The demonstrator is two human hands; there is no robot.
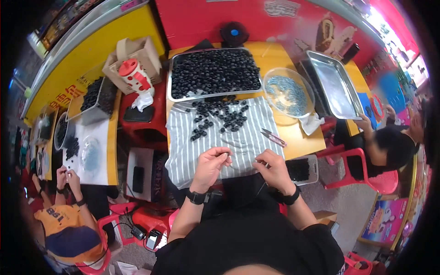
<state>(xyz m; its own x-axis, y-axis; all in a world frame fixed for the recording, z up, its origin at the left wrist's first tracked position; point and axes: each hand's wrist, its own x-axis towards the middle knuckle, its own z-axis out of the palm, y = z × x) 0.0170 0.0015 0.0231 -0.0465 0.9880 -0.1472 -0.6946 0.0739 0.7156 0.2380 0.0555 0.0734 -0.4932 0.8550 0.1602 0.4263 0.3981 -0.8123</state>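
My left hand [211, 168] hovers over the near part of a grey-and-white striped cloth [183, 149]. Its thumb and fingertips are pinched around something small and dark, too small to name. To its right, my right hand [274, 169] is also closed at the fingertips; what it pinches, if anything, I cannot make out. Beyond both hands, loose black ring-shaped pieces [233, 120] are scattered on the cloth. A metal tray [170, 87] heaped with the same pieces stands behind them. Thread snips [274, 137] with pinkish handles lie on the cloth, beyond my right hand.
Right of the tray is a clear round tub [313, 98] of small silvery bits, beside a crumpled tissue [312, 123]. A bare metal tray [337, 85] stands farther right. A red stool [158, 110] holds a phone [138, 114] and cup [136, 75]. Other people work on both sides.
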